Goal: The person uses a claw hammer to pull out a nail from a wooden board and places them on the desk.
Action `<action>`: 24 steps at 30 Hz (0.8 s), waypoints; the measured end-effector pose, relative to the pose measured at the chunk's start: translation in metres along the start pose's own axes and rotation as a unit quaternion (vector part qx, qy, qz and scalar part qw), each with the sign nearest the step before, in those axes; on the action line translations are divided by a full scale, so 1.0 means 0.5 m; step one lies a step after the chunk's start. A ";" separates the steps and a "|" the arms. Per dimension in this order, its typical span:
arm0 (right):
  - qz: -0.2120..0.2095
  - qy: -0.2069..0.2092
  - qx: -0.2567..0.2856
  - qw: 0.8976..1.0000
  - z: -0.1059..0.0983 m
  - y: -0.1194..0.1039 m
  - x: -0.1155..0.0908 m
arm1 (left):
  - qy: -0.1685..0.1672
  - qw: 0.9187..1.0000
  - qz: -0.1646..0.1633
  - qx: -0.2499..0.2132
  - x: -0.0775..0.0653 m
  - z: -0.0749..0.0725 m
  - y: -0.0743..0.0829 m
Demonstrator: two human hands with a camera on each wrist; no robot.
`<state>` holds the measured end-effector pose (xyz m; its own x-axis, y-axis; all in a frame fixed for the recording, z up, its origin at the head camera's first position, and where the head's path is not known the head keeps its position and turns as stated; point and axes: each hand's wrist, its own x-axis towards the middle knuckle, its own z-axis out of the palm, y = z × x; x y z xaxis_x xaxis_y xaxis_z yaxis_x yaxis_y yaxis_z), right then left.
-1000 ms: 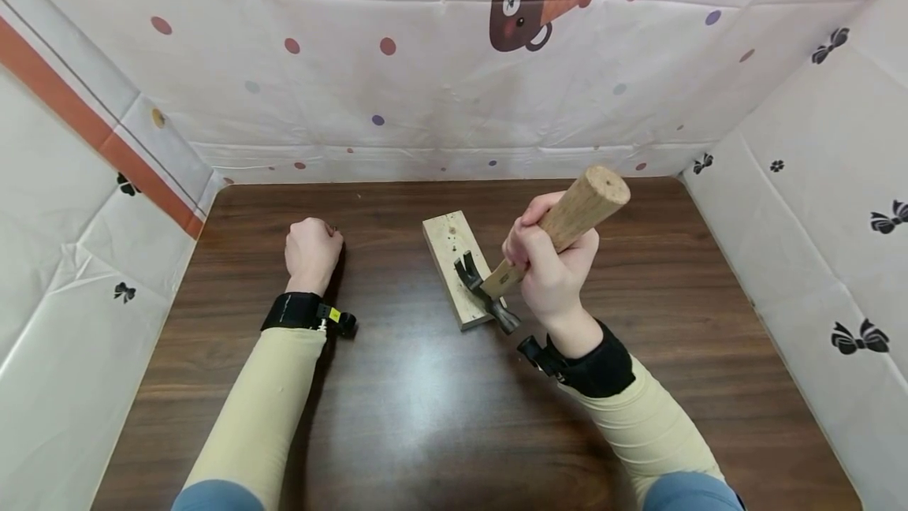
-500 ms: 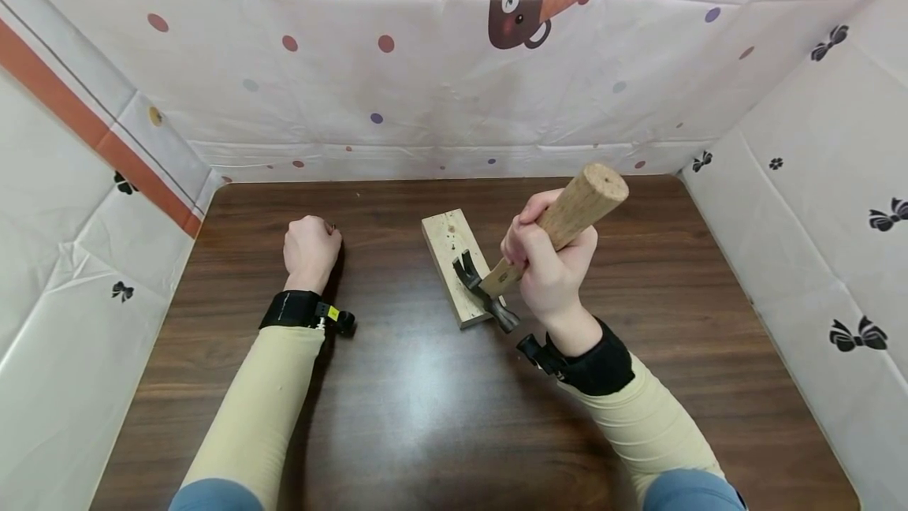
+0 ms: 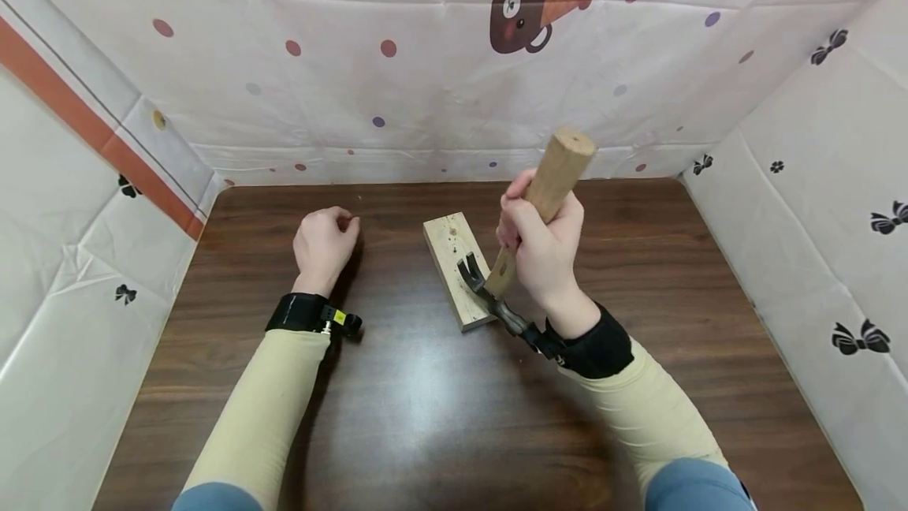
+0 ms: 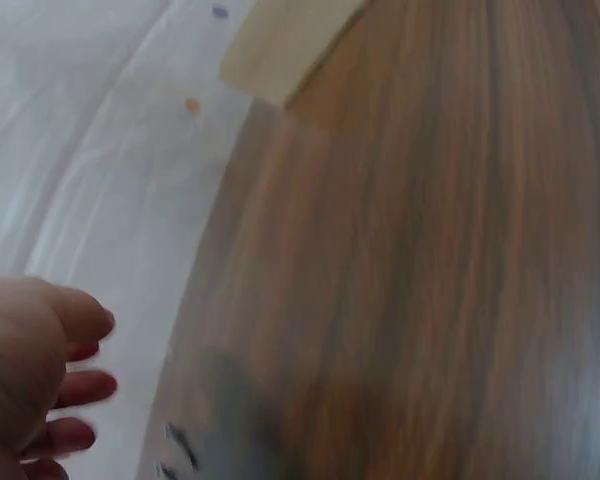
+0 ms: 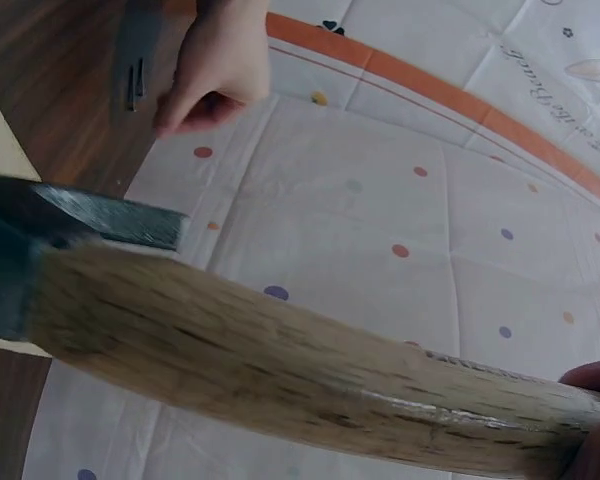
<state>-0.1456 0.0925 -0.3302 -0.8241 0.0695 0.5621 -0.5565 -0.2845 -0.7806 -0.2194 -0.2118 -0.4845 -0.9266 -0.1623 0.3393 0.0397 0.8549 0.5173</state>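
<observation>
My right hand (image 3: 546, 247) grips the wooden handle of a claw hammer (image 3: 562, 172), butt end raised. Its dark metal head hangs over the right side of a pale wooden block (image 3: 448, 247); I cannot tell whether they touch. In the right wrist view the hammer (image 5: 230, 350) crosses the foreground, partly hiding the block (image 5: 0, 140). To the left of the block, my left hand (image 3: 325, 247) is loosely curled, with nothing seen in its fingers. Two small nails (image 4: 180, 445) lie on the table beneath it, also visible as thin nails (image 5: 132, 88) in the right wrist view.
The dark brown wooden table (image 3: 411, 432) lies under everything. A white printed sheet (image 3: 319, 85) with dots and a bear rises along the back edge. Similar white sheets stand along the left side (image 3: 64, 322) and right side (image 3: 801, 243).
My left hand has loosened from a fist and shifted slightly right and away from me. The hammer handle has swung left and more upright, and my right hand has moved slightly left.
</observation>
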 end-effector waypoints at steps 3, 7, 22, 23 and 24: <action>0.034 -0.016 -0.033 0.999 0.004 0.010 0.020 | -0.004 0.998 0.060 -0.028 0.002 0.015 0.034; 0.080 -0.037 -0.059 0.994 0.016 0.034 0.054 | -0.063 0.988 0.111 -0.083 0.004 0.040 0.085; 0.177 -0.055 -0.101 0.978 0.060 0.114 0.132 | -0.217 0.955 0.159 -0.123 -0.015 0.140 0.168; 0.181 -0.057 -0.104 0.976 0.062 0.116 0.135 | -0.215 0.956 0.156 -0.127 -0.015 0.141 0.168; 0.185 -0.060 -0.109 0.975 0.064 0.117 0.137 | -0.214 0.956 0.153 -0.133 -0.014 0.142 0.168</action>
<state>-0.2313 0.0501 -0.3285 -0.9618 -0.1142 0.2489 -0.2437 -0.0573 -0.9682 -0.2359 -0.1040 -0.4993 -0.9225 0.3396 0.1833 0.3735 0.6659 0.6458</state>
